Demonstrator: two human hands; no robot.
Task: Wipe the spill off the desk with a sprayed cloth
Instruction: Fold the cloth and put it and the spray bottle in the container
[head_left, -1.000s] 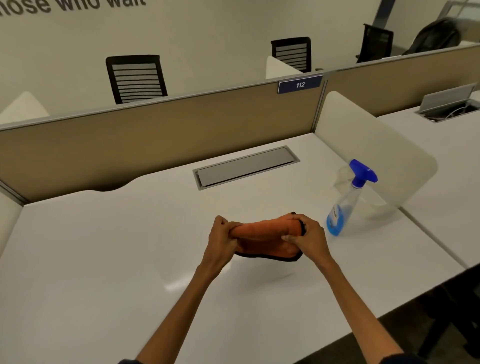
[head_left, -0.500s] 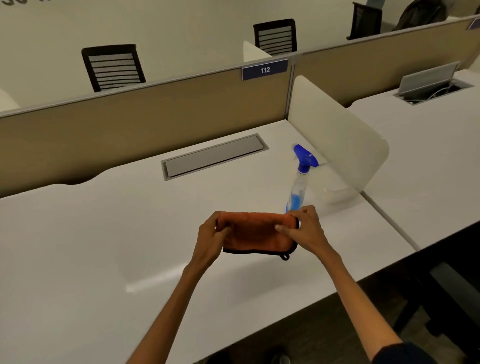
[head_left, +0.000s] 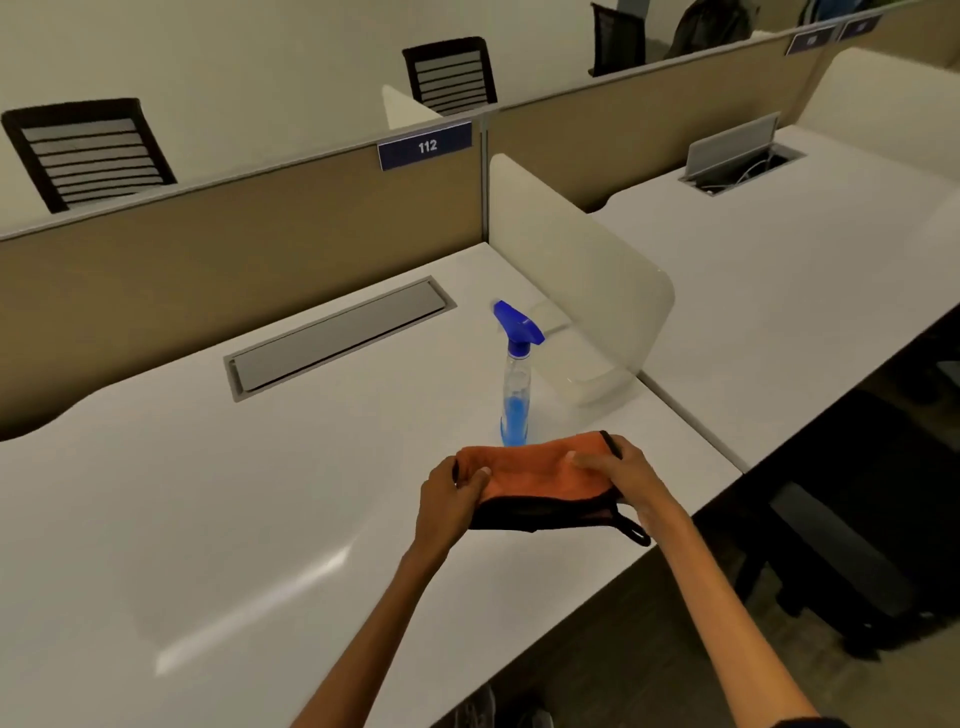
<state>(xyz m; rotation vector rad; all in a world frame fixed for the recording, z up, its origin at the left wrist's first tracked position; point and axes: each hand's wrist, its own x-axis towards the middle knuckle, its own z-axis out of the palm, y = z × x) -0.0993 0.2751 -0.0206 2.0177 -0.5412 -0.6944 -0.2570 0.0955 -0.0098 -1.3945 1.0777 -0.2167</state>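
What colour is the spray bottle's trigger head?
Blue, on the spray bottle, seen in the head view.

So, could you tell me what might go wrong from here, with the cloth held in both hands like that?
The spray bottle stands upright right behind the orange cloth, so a forward sweep by the left hand or right hand could tip it. The cloth's black loop dangles near the desk edge and might snag. No spill is visible, so wiping could miss it.
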